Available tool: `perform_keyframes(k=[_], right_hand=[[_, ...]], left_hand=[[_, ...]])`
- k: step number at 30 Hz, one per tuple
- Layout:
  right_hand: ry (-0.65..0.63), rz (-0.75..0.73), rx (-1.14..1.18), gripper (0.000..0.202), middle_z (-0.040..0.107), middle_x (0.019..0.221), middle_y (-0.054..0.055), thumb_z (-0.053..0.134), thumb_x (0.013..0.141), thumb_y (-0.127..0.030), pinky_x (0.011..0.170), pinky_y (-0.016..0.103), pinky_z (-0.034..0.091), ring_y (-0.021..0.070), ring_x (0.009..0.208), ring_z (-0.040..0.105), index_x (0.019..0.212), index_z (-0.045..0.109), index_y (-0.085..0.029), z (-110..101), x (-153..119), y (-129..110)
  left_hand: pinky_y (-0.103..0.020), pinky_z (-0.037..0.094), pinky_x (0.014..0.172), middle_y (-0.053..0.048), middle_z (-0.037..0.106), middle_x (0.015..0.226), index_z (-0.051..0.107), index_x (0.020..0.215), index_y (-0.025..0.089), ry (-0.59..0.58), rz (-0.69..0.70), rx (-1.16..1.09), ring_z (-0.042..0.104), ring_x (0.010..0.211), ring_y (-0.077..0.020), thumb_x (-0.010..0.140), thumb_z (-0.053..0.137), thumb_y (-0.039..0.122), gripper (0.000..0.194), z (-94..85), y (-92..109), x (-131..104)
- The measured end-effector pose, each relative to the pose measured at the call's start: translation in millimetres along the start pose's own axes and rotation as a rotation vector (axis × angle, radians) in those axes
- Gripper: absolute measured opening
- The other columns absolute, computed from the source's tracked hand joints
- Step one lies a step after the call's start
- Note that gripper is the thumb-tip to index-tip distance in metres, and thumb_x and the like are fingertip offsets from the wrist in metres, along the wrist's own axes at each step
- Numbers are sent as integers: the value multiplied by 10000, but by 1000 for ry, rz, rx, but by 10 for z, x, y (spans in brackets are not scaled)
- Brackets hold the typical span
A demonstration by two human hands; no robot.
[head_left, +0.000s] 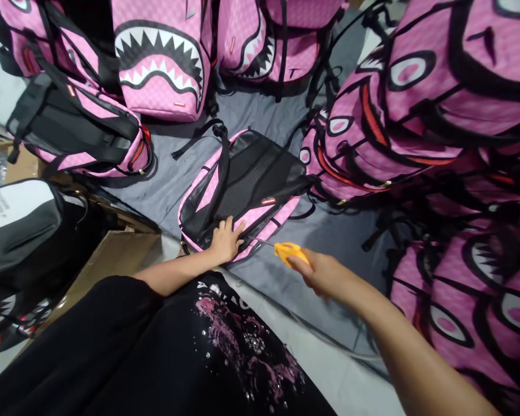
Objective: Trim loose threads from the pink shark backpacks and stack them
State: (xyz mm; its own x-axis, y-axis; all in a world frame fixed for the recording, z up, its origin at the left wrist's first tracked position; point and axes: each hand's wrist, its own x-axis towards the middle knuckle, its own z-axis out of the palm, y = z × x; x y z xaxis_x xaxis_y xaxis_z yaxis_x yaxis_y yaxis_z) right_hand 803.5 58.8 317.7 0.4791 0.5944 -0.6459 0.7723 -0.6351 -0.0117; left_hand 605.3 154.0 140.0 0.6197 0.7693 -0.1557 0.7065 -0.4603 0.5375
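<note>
A pink and black backpack (253, 185) lies with its black padded back and straps facing up on a grey cloth. On its near edge rests my left hand (226, 240), its fingers spread over the fabric and holding nothing. Just right of the backpack, my right hand (325, 273) is closed round the yellow handle of a thin tool (289, 254). The narrow metal shaft of the tool points left toward the backpack's near edge, close to my left fingertips. Its tip is too small to make out.
Pink shark-face backpacks (162, 63) stand at the back. More pink backpacks (450, 110) are piled along the right. Another backpack (82, 124) lies at the left on the grey cloth (156, 190). Cardboard (112, 254) and a black-and-white bag (21, 231) are at the lower left.
</note>
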Motion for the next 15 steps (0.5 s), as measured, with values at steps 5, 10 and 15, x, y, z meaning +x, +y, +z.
perform_keyframes(k=[5,10,15], right_hand=[[-5,117,73,529,677,698,70,307,1018,-520,543,267,411,169,503,598,1300,537,-137,177,-187,-107],[-4,109,-17,467,722,877,117,364,1010,-534,599,274,415,228,764,698,1197,590,-171,712,-467,-311],[30,163,-141,402,712,883,122,303,1047,-411,628,314,461,279,815,721,1265,534,-165,1562,-764,-794]], left_hand=[[-406,380,1144,-118,549,1383,490,1462,222,-63,5,-469,503,1293,-231,1006,406,353,482,-89,-331,208],[-447,322,1195,-117,488,1494,455,1485,213,-191,163,-619,441,1391,-271,906,586,361,613,-299,-418,182],[-423,314,1203,-94,436,1543,482,1446,229,-116,224,-740,389,1435,-249,903,591,361,569,-759,-651,46]])
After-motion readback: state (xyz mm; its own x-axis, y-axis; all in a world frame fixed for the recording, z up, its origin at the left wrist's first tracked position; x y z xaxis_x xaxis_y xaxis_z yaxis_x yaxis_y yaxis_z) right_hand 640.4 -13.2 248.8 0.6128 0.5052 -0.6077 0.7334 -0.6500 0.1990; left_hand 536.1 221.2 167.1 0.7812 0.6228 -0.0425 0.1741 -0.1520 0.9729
